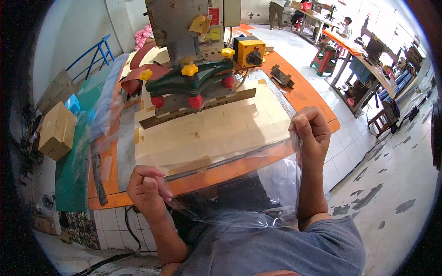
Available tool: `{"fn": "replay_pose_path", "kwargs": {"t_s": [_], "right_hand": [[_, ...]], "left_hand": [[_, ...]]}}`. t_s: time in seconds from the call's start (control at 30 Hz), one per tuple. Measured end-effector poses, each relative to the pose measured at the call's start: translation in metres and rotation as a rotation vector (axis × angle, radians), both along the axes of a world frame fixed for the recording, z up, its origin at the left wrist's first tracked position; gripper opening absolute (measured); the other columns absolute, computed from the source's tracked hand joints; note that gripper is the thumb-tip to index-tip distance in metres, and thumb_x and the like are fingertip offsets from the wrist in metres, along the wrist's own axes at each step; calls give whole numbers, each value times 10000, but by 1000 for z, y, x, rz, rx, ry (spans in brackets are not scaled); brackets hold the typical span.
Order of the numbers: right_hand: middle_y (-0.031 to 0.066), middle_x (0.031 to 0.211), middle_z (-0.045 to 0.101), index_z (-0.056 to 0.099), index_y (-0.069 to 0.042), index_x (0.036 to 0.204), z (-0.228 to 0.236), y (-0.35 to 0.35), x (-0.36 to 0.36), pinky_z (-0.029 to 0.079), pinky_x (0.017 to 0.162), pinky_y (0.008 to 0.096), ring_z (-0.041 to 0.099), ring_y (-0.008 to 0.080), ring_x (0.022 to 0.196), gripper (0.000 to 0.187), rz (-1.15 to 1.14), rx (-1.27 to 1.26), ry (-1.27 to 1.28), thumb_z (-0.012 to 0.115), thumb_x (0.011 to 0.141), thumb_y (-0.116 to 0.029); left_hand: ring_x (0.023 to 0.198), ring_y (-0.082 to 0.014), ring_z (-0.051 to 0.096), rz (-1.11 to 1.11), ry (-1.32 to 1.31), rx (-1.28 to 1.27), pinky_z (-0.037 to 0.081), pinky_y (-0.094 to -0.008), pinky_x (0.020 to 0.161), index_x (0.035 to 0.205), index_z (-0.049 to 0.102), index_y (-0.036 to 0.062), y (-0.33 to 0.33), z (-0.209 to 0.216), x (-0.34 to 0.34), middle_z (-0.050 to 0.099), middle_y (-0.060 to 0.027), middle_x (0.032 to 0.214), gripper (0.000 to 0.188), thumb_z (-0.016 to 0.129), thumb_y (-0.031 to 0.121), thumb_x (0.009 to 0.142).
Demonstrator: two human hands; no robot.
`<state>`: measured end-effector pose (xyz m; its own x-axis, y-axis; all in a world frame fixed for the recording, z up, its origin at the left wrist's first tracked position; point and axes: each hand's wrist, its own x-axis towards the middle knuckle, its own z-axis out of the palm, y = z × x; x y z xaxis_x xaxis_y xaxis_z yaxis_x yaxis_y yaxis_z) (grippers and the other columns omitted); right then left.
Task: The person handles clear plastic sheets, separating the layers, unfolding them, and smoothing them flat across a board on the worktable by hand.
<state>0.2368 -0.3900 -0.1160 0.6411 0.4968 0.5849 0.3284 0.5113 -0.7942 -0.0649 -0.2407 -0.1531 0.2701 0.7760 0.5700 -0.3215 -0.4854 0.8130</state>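
A clear plastic sheet [282, 191] stretches between my two hands, sagging in front of my grey shirt. My left hand [148, 187] is closed on one edge of it, near the orange table's front edge. Higher up on the right, my right hand [311, 133] pinches another part between thumb and curled fingers. Beyond the sheet stands a press machine with a dark green head [191, 83], yellow knobs and red spacers. Under the head, a long metal bar [221, 103] is held above a pale board [193, 142] on the table.
A yellow control box [250, 53] with a black dial sits right of the press. A metal block [282, 76] lies on the orange tabletop [317, 99]. At left are a cardboard box [58, 131] and green sheeting [71, 179]. Workbenches and people are at the far right.
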Motion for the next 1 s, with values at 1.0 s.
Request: {"fn": "replay_pose_path", "kwargs": {"t_s": [1.0], "right_hand": [[15, 772, 633, 620, -67, 884, 0, -5, 4, 367, 535, 197, 522, 49, 646, 215, -46, 18, 20, 684, 979, -248]], "left_hand": [[533, -209, 658, 78, 19, -55, 542, -310, 411, 877, 563, 9, -11, 5, -1, 613, -102, 689, 354, 652, 332, 992]]}}
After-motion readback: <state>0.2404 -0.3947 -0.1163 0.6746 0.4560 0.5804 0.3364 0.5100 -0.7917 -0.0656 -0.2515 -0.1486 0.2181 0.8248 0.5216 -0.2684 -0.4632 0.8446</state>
